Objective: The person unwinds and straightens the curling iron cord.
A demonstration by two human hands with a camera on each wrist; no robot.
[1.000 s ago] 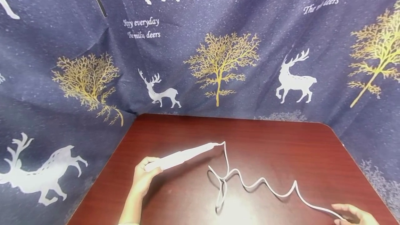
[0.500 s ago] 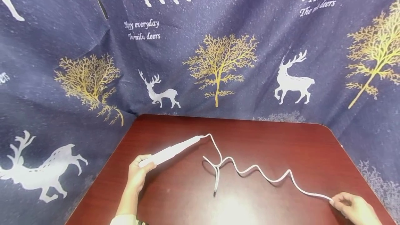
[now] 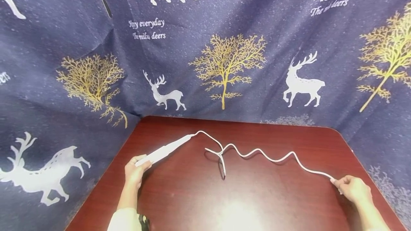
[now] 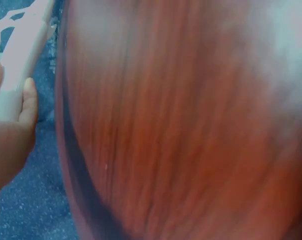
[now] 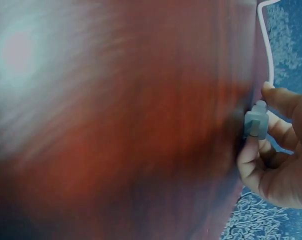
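Note:
At the left of the head view, my left hand [image 3: 137, 169] grips the wide near end of a long white stick-shaped device [image 3: 163, 152], held tilted over the table. Its far end tapers into a white cord [image 3: 274, 160]. The left wrist view shows the thumb and fingers around the smooth white body [image 4: 23, 60]. Over on the right, my right hand [image 3: 353, 188] pinches the other end of the cord. A small pale plug [image 5: 256, 122] sits among its fingers in the right wrist view. Between the hands the cord runs wavy, with a looped fold in the middle.
A glossy red-brown table [image 3: 192, 199] with a bright light reflection lies beneath both hands. Dark blue cloth [image 3: 240, 17] with deer and tree prints hangs behind and at both sides, right at the table edges.
Both hands have moved farther forward over the table, the left one also leftward. The device and cord went with them, and the cord's looped fold has shifted away from me.

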